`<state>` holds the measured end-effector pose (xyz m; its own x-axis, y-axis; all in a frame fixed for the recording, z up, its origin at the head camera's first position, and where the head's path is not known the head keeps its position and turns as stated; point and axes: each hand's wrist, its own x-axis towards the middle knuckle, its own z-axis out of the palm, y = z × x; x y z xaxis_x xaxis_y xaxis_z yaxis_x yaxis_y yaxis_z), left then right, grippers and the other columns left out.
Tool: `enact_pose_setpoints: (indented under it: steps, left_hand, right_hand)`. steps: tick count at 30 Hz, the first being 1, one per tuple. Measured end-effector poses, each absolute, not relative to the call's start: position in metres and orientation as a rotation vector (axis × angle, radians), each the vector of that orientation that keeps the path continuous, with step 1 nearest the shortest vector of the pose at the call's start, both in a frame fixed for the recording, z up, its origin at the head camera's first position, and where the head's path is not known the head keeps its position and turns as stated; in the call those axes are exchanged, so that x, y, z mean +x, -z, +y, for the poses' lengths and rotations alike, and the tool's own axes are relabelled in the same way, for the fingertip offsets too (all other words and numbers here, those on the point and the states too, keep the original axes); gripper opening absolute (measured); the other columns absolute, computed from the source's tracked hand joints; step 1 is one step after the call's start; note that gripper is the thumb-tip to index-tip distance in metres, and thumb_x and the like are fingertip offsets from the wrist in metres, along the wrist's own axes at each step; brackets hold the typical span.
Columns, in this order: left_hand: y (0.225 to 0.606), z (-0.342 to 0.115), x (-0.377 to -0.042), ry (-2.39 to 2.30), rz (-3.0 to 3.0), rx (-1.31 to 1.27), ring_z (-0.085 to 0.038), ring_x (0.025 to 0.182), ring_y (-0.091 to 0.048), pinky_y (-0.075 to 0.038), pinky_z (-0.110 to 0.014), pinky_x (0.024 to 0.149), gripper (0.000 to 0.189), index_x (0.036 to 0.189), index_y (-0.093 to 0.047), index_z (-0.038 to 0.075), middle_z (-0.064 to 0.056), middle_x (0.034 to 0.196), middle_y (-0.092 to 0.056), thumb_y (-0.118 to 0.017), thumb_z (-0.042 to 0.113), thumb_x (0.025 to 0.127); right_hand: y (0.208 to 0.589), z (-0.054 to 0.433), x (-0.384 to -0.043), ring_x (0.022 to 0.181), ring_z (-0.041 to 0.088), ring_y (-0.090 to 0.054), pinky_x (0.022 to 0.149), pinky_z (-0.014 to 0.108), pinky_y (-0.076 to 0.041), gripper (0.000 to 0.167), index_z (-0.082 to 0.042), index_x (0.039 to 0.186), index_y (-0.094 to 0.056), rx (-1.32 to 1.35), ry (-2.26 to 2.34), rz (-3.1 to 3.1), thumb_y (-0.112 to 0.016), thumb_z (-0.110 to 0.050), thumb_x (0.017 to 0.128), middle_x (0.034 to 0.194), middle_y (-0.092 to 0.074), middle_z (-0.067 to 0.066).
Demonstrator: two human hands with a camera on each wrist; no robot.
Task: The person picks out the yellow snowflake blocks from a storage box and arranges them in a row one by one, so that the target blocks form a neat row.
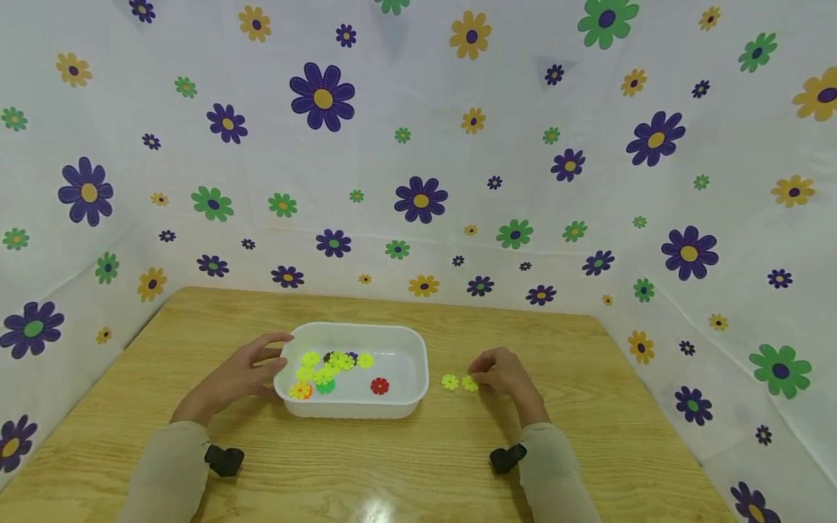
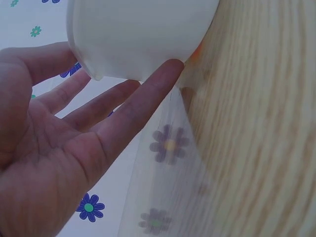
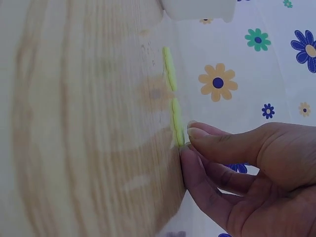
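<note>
A white plastic tub (image 1: 392,410) holds several flower-shaped plastic discs, mostly yellow, plus a red disc (image 1: 380,386) and a green disc (image 1: 325,387). My left hand (image 1: 245,374) rests its spread fingers against the tub's left end; the left wrist view shows fingertips touching the tub wall (image 2: 138,34). To the right of the tub, two yellow discs lie flat on the table side by side. With thumb and fingertips, my right hand (image 1: 503,374) pinches the edge of the nearer yellow disc (image 3: 176,123). The other yellow disc (image 3: 169,68) lies just beyond it.
The wooden table (image 1: 340,465) is bounded by a flower-printed white cloth (image 1: 405,160) at the back and sides. A black wrist device (image 1: 224,460) sits on the left sleeve and another black device (image 1: 508,459) on the right.
</note>
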<state>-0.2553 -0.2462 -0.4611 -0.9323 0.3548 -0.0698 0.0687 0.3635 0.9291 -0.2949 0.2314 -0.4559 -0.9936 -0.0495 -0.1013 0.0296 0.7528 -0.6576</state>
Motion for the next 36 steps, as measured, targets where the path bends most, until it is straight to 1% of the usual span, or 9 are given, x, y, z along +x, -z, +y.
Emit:
enact_pose_setpoints:
  steps: [6,11,14,18,24,30,36]
  left_hand:
    - [0.462,-0.246,-0.255,-1.599,2.363,0.374,-0.053,0.132,-0.056,-0.065,-0.047,0.088,0.062,0.160,-0.028,0.013,-0.036,0.163,-0.026,-0.056,0.028,0.107]
    - [0.461,-0.245,-0.256,-1.596,2.363,0.361,-0.052,0.133,-0.055,-0.065,-0.047,0.089,0.062,0.160,-0.028,0.013,-0.035,0.164,-0.026,-0.056,0.030,0.107]
    - [0.460,-0.245,-0.256,-1.589,2.367,0.359,-0.052,0.134,-0.055,-0.064,-0.047,0.090,0.062,0.160,-0.028,0.014,-0.034,0.164,-0.026,-0.056,0.031,0.107]
    - [0.461,-0.245,-0.256,-1.585,2.371,0.364,-0.052,0.133,-0.056,-0.064,-0.048,0.089,0.063,0.160,-0.028,0.014,-0.035,0.163,-0.026,-0.057,0.030,0.107]
    - [0.461,-0.246,-0.255,-1.600,2.365,0.372,-0.053,0.132,-0.056,-0.064,-0.048,0.088,0.061,0.160,-0.028,0.012,-0.036,0.163,-0.026,-0.056,0.028,0.107]
    - [0.461,-0.246,-0.256,-1.595,2.372,0.366,-0.053,0.133,-0.056,-0.064,-0.047,0.089,0.062,0.160,-0.028,0.013,-0.035,0.163,-0.026,-0.056,0.029,0.107]
    - [0.460,-0.246,-0.255,-1.595,2.376,0.378,-0.054,0.134,-0.055,-0.064,-0.048,0.089,0.062,0.160,-0.028,0.013,-0.035,0.163,-0.027,-0.056,0.029,0.107]
  right_hand:
    - [0.456,0.232,-0.295,0.082,0.018,-0.063,0.075,0.029,-0.060,0.007,-0.004,0.098,-0.077,-0.003,1.078,2.828,-0.074,-0.002,0.092,0.097,-0.072,0.010]
    - [0.450,0.231,-0.293,0.081,0.018,-0.064,0.074,0.028,-0.060,0.007,-0.005,0.099,-0.076,-0.017,1.093,2.821,-0.073,-0.004,0.093,0.098,-0.072,0.011]
    - [0.444,0.228,-0.291,0.082,0.018,-0.065,0.076,0.032,-0.062,0.008,-0.003,0.101,-0.076,-0.056,1.117,2.810,-0.071,-0.005,0.095,0.100,-0.072,0.012]
    - [0.435,0.223,-0.290,0.086,0.019,-0.068,0.081,0.037,-0.065,0.012,-0.002,0.106,-0.075,-0.094,1.142,2.784,-0.069,-0.006,0.097,0.104,-0.072,0.013]
    - [0.421,0.211,-0.287,0.088,0.020,-0.069,0.079,0.034,-0.065,0.015,-0.001,0.109,-0.075,-0.154,1.146,2.771,-0.070,-0.009,0.097,0.105,-0.073,0.013]
    - [0.409,0.196,-0.284,0.089,0.022,-0.070,0.079,0.033,-0.065,0.016,-0.002,0.110,-0.075,-0.202,1.152,2.760,-0.070,-0.010,0.097,0.105,-0.073,0.013]
    - [0.400,0.181,-0.286,0.088,0.021,-0.070,0.084,0.040,-0.065,0.018,-0.002,0.112,-0.074,-0.219,1.159,2.752,-0.071,-0.011,0.097,0.105,-0.072,0.013]
